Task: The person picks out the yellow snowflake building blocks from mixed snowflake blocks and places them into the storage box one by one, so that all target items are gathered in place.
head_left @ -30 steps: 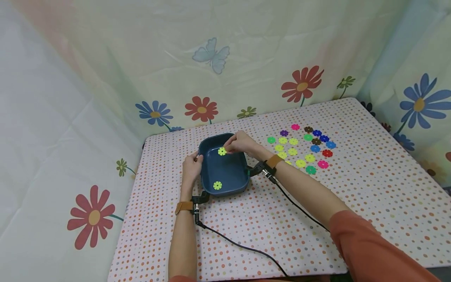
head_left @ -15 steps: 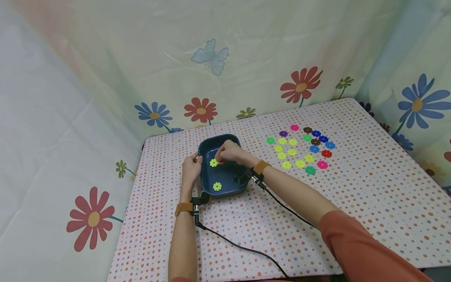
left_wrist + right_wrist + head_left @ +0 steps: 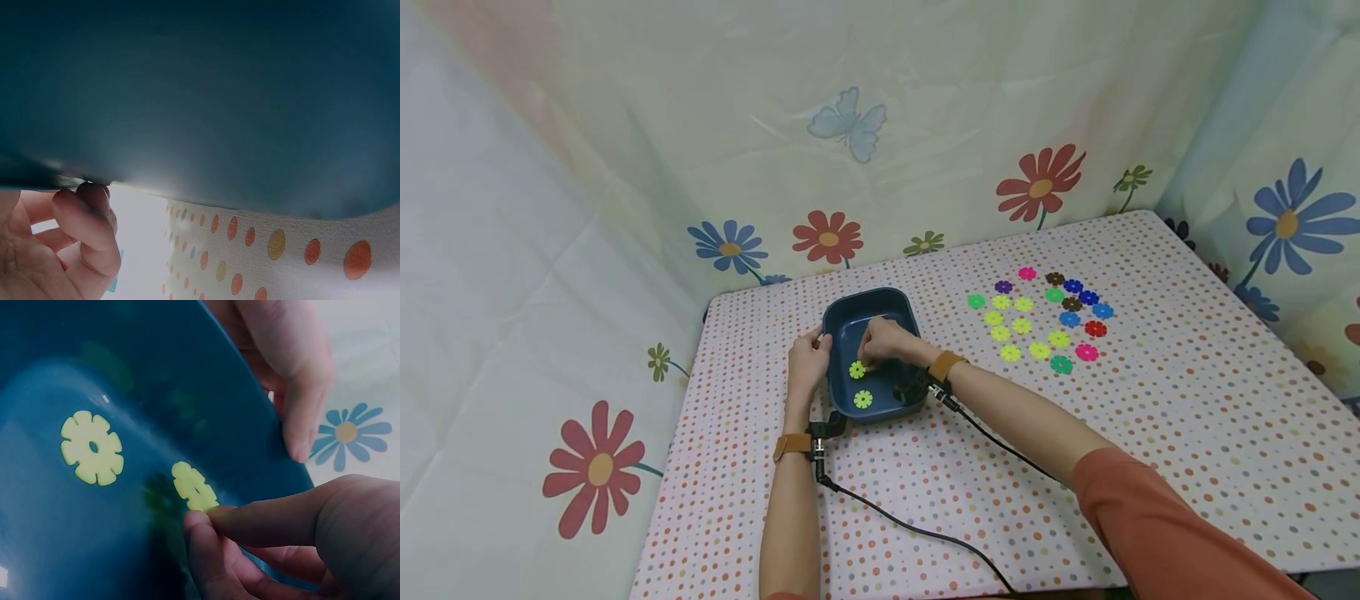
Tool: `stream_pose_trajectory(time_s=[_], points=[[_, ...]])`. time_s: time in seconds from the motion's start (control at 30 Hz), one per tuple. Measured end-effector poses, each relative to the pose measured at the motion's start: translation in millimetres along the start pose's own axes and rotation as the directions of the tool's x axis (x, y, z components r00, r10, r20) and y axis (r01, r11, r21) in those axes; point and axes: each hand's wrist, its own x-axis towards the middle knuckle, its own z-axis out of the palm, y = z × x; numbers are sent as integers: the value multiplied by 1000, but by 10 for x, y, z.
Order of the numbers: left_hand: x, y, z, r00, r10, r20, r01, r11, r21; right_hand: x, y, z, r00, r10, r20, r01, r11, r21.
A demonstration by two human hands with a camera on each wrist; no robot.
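A dark blue plastic basin [image 3: 848, 333] stands on the table's left half. My left hand [image 3: 807, 364] grips its left rim, the thumb over the edge and the fingers outside; the left wrist view shows these fingers [image 3: 94, 231] curled at the rim. Inside the basin, my right hand [image 3: 887, 340] pinches a yellow flower-shaped notched disc [image 3: 185, 484] between thumb and forefinger, tilted and just above or touching the floor; I cannot tell which. Another yellow disc [image 3: 78, 453] lies flat on the basin floor near the front.
To the right lie several loose notched discs, among them yellow [image 3: 1022, 326], green [image 3: 1062, 365], pink [image 3: 1087, 352], red [image 3: 1096, 329], blue [image 3: 1088, 297], brown and purple ones. A black cable [image 3: 917, 527] runs from each wrist camera across the dotted tablecloth [image 3: 1000, 483]. A flowered curtain hangs behind.
My right hand has moved from the basin's back right rim down and toward the front, bringing the pinched yellow disc close to the one lying there. The left hand keeps its grip.
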Motion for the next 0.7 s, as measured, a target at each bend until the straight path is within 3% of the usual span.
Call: stream_pose_trajectory(time_s=[0.7], points=[[12, -25, 8, 1000, 5, -6, -4, 1000, 13, 36, 9, 108, 999, 40, 16, -39, 996, -86]])
